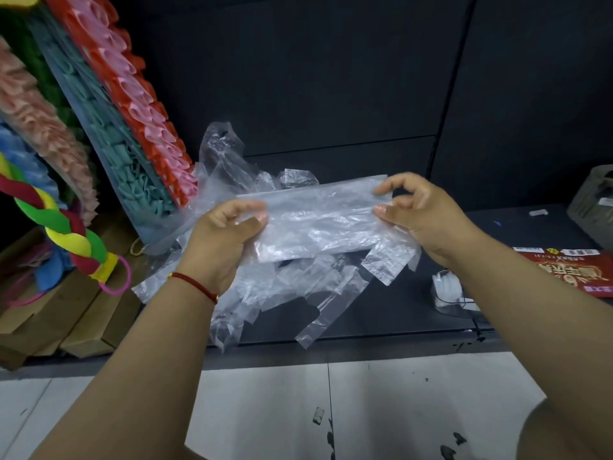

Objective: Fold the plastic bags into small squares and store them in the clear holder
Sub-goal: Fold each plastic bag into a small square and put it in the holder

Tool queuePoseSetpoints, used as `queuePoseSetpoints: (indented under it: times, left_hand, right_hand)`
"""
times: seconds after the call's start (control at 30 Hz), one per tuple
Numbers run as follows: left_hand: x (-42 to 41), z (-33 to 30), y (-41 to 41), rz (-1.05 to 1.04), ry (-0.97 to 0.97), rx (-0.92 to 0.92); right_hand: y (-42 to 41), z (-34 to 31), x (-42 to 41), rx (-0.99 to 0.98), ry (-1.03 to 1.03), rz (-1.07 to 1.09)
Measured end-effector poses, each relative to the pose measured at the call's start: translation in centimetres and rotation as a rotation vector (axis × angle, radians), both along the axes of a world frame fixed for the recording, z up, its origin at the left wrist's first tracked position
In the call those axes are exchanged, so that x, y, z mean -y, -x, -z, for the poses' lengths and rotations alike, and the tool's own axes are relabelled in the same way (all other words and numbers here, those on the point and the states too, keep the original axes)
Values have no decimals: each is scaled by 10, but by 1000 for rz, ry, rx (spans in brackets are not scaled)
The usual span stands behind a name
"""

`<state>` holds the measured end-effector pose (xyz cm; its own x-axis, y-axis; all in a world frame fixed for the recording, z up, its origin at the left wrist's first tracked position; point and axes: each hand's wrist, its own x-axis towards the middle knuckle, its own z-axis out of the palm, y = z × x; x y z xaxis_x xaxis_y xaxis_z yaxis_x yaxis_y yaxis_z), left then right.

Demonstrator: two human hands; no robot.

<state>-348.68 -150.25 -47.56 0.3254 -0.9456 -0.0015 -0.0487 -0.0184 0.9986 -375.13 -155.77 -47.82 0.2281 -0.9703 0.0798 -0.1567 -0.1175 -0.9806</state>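
Observation:
A clear plastic bag (318, 220), folded into a long flat strip, is held up above the dark shelf (414, 313). My left hand (225, 234) grips its left end with curled fingers. My right hand (421, 214) pinches its right end between thumb and fingertips. Under the strip lies a loose pile of several more clear bags (282, 293), some hanging over the shelf's front edge. The clear holder (447, 290), with something white inside, stands on the shelf to the right of the pile.
Colourful ruffled items in plastic sleeves (132, 127) lean at the left, above brown cardboard boxes (66, 327). A red printed sheet (570, 270) and a grey box (593, 200) sit at the right. A dark back wall (331, 78) rises behind; pale floor tiles (298, 410) lie below.

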Motion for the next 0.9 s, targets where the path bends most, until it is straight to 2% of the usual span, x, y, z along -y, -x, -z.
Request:
queuePoseSetpoints:
  times: [0.1,0.3,0.7,0.9]
  left_hand:
    - [-1,3,-6,33,-13,94]
    - [-1,0,-14,140,-64,102]
    - [-1,-3,-17,75,-15,59]
    - [-4,-5,-19,79,0,205]
  right_hand:
    - [0,1,1,-42,-18,13]
    - [3,2,2,-27,-36,-6]
    - [4,4,4,39,-31,39]
    - [6,0,3,-53,7,57]
